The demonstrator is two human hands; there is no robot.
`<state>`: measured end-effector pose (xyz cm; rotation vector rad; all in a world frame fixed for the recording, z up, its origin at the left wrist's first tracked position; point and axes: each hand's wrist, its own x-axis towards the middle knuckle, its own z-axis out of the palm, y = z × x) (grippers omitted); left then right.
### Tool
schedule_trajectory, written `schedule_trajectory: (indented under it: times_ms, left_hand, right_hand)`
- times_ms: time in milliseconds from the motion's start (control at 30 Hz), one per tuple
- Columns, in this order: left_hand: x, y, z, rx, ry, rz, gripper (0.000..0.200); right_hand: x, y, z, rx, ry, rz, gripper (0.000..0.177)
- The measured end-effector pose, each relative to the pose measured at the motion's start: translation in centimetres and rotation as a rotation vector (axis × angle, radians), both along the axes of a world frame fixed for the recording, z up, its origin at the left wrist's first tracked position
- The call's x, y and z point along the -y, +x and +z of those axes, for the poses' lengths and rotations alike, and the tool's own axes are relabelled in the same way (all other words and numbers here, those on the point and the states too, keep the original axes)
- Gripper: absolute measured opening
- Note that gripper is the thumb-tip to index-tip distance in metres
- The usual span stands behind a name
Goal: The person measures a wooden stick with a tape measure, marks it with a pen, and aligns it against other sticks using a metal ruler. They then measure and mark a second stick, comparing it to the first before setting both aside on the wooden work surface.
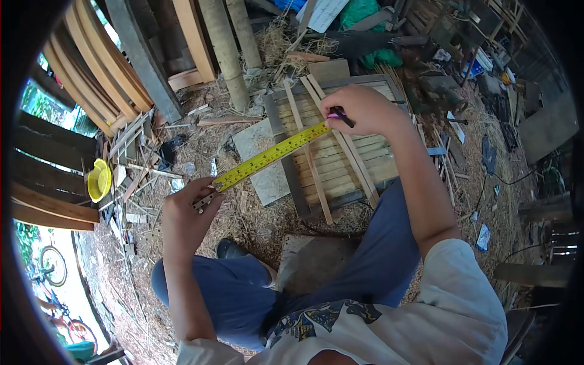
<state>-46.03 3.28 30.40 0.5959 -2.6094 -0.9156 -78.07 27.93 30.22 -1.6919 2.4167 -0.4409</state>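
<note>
A yellow tape measure (pixel 267 156) is stretched slantwise between my two hands, rising to the right. My left hand (pixel 188 213) is closed, pinching its low-number end, where a small metal piece with holes (pixel 204 203) shows at the fingers. My right hand (pixel 362 109) is closed around the tape's other end, and a dark, partly purple object (pixel 340 115) sticks out of the fist; I cannot tell its kind. Under the tape lies a framed slatted wooden panel (pixel 350 163), crossed by thin wooden strips (pixel 316 176). A flat grey board (pixel 258 143) lies at the panel's left.
Wood shavings and offcuts cover the ground. A yellow basin (pixel 100 180) stands at the left by dark planks. Upright timbers (pixel 228 55) rise at the back. Scrap wood and green plastic sheeting (pixel 371 21) fill the far right. Bicycles (pixel 55 267) are outside, lower left.
</note>
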Motion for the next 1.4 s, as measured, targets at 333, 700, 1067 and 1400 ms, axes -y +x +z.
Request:
schedule_trajectory:
  times_ms: [333,700,1067,1400]
  left_hand:
    - [-0.3,-0.2,0.4,0.016,0.027,0.006,0.034]
    - [0.1,0.0,-0.1,0.002,0.02,0.006,0.032]
    - [-0.3,-1.1,0.8,-0.007,-0.139,-0.012,0.04]
    - [-1.5,-4.1,1.1,-0.08,-0.111,-0.147,0.039]
  right_hand:
    - [-0.1,0.1,0.0,0.009,0.009,-0.028,0.015]
    - [-0.1,0.0,-0.2,-0.027,-0.026,-0.017,0.012]
    - [-1.6,-1.2,1.3,0.141,-0.165,0.012,0.017]
    - [-7.7,0.5,4.4,0.101,-0.248,-0.128,0.02]
